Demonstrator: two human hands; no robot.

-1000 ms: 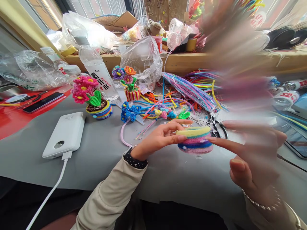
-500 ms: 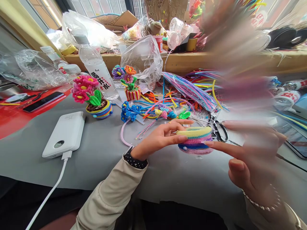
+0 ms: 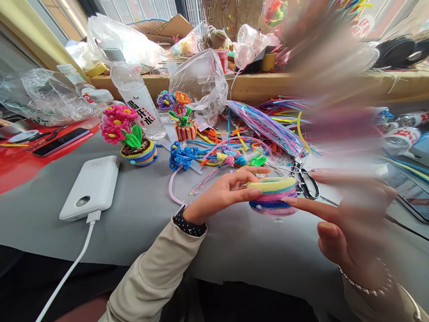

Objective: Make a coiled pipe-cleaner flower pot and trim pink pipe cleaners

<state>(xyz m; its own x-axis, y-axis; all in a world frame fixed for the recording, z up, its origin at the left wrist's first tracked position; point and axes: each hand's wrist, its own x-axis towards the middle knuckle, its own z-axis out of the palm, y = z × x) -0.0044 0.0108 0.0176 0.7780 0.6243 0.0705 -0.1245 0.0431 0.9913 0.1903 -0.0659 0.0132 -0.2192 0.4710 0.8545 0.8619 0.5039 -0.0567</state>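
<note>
My left hand [image 3: 231, 190] grips the left side of a small round pot wrapped in pipe cleaners [image 3: 273, 197], its thumb on the front and its fingers by the rim. The pot has yellow, teal, pink, purple and dark blue bands. From the right, the stretched index finger of my right hand [image 3: 335, 232] touches the pot's front. That hand's thumb stands apart, and nothing shows in its grasp; a blurred smear covers part of it. Right behind the pot lie black-handled scissors [image 3: 310, 183]. Blue pipe-cleaner flowers [image 3: 182, 154] rest beyond my left hand.
Two flower pots stand behind: one with pink flowers [image 3: 119, 123], one striped [image 3: 185, 129]. A power bank [image 3: 90, 188] with a white cable lies left, near a water bottle [image 3: 137, 98]. Bundled pipe cleaners [image 3: 264, 125] lie at the back. A blurred smear hides much of the right side.
My right thumb has shifted very slightly left. The pot and my left hand have stayed in place.
</note>
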